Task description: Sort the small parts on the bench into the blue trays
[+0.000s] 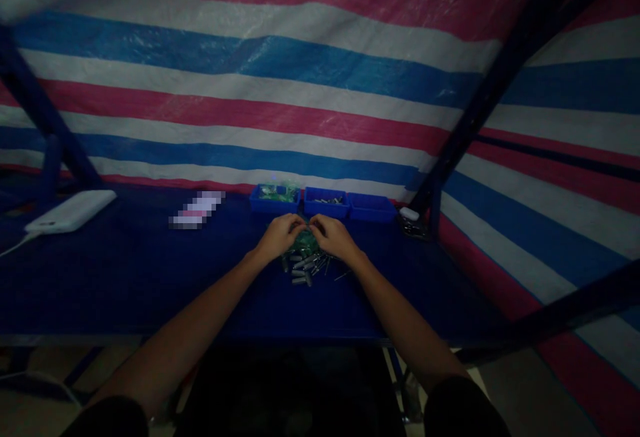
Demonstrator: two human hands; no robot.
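Note:
My left hand [281, 233] and my right hand [332, 234] are close together over the blue table, fingertips nearly meeting. Both are closed in a pinch; whatever lies between the fingers is too small and dark to make out. Just below them is a crumpled heap of green clear plastic [306, 245], perhaps small bags. In front of it lie several grey metal cylinders [299, 281] in a loose pile. Thin metal pins [327, 266] are scattered at the pile's right side, partly under my right hand.
Behind my hands stand three blue bins: one with green plastic packets [275, 205], one with small metal parts [325, 209], and another at right [371, 209]. A white power bank [73, 212] with a cable, a blurred flat object [197, 210] and a white case [409, 213] lie around.

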